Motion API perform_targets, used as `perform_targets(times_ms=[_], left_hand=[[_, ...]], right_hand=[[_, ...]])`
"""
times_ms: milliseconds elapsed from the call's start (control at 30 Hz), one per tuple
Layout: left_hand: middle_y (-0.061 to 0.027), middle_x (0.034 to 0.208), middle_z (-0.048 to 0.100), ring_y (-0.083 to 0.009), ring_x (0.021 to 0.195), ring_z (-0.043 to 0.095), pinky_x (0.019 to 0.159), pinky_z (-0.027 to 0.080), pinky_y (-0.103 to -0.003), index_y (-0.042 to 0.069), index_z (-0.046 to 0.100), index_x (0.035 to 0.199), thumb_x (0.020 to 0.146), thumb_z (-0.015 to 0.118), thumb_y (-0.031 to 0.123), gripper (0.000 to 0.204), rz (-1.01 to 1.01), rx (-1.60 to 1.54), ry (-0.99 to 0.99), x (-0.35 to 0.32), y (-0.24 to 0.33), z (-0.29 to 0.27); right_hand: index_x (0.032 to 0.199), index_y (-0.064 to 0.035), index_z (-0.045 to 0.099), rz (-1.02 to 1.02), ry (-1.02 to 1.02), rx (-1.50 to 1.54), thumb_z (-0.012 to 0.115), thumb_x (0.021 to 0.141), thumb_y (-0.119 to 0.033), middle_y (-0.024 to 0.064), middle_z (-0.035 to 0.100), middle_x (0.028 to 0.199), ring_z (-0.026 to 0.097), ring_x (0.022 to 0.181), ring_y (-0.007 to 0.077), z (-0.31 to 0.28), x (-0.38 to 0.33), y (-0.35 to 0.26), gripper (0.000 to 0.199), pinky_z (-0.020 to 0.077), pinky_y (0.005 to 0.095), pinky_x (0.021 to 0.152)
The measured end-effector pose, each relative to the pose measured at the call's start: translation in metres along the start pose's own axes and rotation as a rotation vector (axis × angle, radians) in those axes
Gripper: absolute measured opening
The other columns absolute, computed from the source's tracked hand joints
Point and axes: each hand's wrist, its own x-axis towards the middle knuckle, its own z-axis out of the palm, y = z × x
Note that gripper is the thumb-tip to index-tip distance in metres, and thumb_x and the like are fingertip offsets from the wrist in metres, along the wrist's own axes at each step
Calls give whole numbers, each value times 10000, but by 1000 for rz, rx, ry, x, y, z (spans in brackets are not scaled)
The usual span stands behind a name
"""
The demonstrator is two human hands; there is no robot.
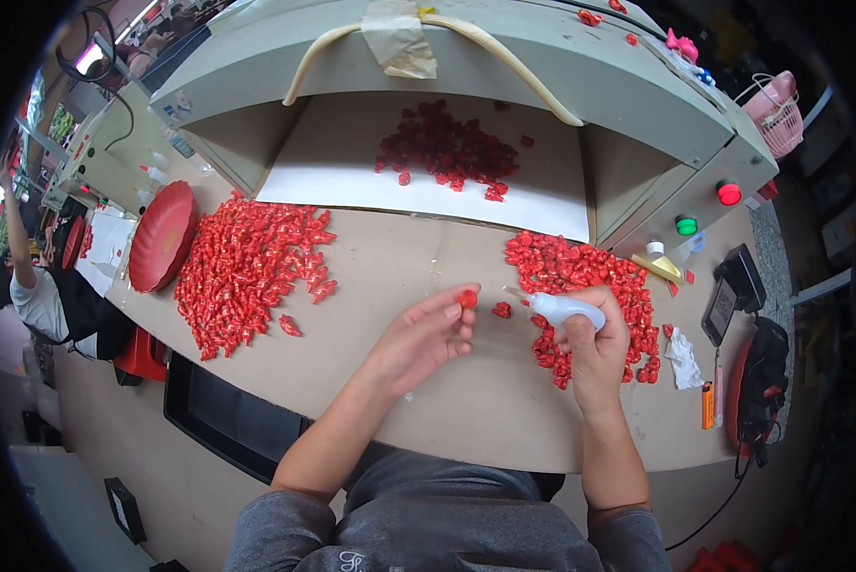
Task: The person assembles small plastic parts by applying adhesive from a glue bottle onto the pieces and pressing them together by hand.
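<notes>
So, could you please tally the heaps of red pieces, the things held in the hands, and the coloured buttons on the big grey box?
Heaps of red pieces: 3
Red piece in the left hand: 1
Squeeze bottle in the right hand: 1
Coloured buttons: 2
Total: 7

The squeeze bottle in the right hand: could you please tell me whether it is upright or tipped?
Tipped: the squeeze bottle lies sideways in the right hand, its nozzle pointing toward the left hand.
</notes>
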Motion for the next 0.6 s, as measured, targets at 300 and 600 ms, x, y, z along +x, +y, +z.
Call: perform_targets(times_ms=[300,600], left_hand=[[-1,938,575,-81,829,533,742,464,-268,27,526,1267,981,523,280,382,-79,-69,-16,-3,-19,-4],[-12,913,563,-90,786,520,734,466,-264,59,545,1194,983,517,276,303,-98,-186,-10,-1,-21,-7]], right_hand=[[922,-27,604,-99,66,-183,749,835,-255,27,612,817,539,693,70,1,-2,4,284,434,221,603],[922,-22,626,-199,-23,-426,783,784,-203,81,633,817,606,671,153,7,-3,4,277,465,260,582]])
